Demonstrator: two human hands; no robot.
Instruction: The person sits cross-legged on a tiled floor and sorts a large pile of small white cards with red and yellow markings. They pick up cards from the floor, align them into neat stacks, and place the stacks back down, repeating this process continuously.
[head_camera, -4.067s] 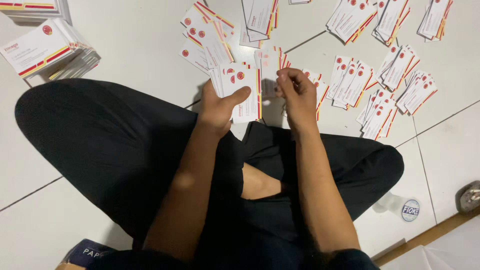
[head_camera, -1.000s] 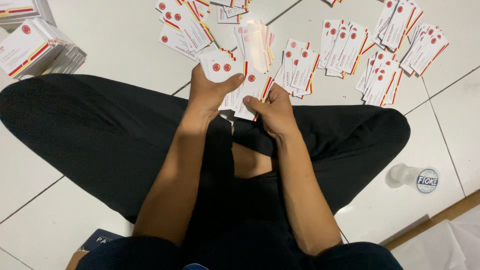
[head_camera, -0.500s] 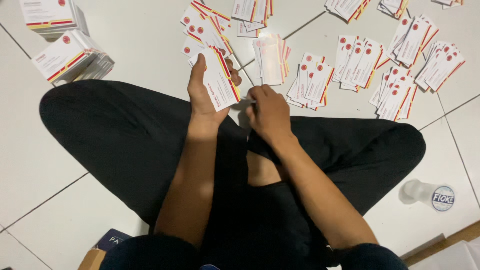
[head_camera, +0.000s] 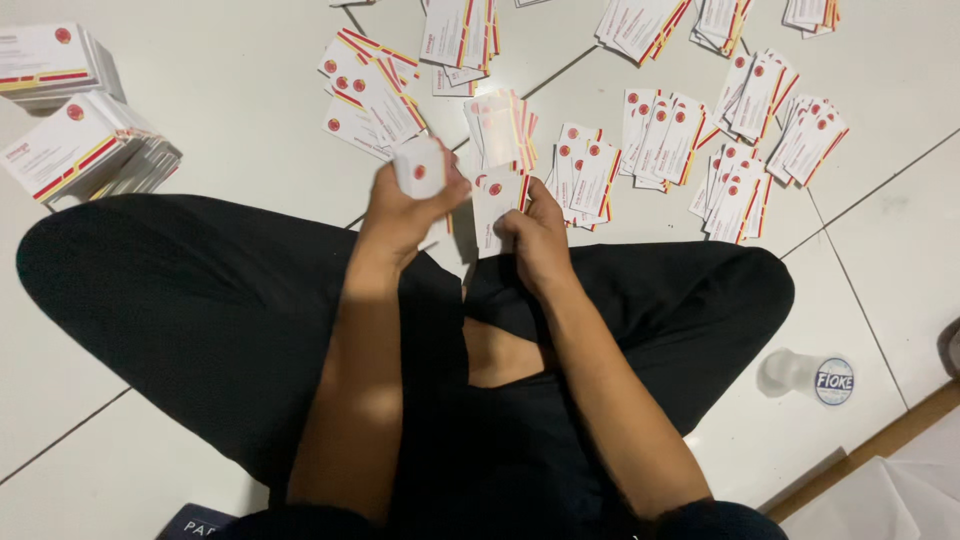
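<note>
The left hand pinched a few cards and the right hand gripped a card stack, both thin, light, springy, slippery, best held by their edges.

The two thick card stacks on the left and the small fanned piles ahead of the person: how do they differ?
The thick white card stacks are tall, squared blocks lying apart at far left; the small fanned card piles are thin, splayed and crowded together. Both hold white cards with red dots and red-yellow stripes on the white tiled floor.
</note>
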